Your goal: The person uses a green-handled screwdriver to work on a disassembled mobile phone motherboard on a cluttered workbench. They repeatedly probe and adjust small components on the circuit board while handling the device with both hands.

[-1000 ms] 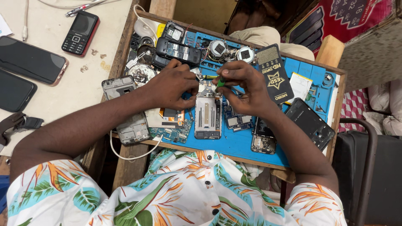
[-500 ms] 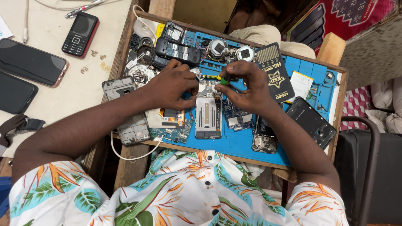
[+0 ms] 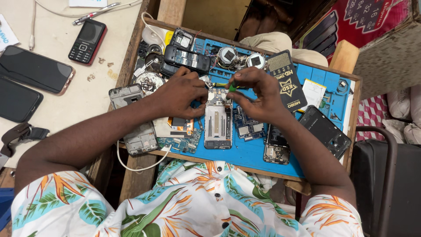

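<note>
An opened phone body (image 3: pixel 218 123) lies lengthwise on a blue work mat (image 3: pixel 245 153). My left hand (image 3: pixel 184 93) rests at the phone's upper left corner, fingers curled against its top edge. My right hand (image 3: pixel 256 94) pinches a small screwdriver with a green and yellow handle (image 3: pixel 226 85), its shaft lying across the top of the phone. Both hands meet over the phone's top end, and the tip is hidden by my fingers.
Circuit boards (image 3: pixel 245 125), a phone frame (image 3: pixel 136 123), a black phone back (image 3: pixel 324 131), a black packet (image 3: pixel 285 81) and round parts (image 3: pixel 228 55) crowd the mat. Smartphones (image 3: pixel 33 70) and a red-edged keypad phone (image 3: pixel 87 41) lie on the pale table at left. A white cable (image 3: pixel 140 164) hangs off the front edge.
My right hand has shifted slightly toward the phone's top with the screwdriver. The left hand stays in place.
</note>
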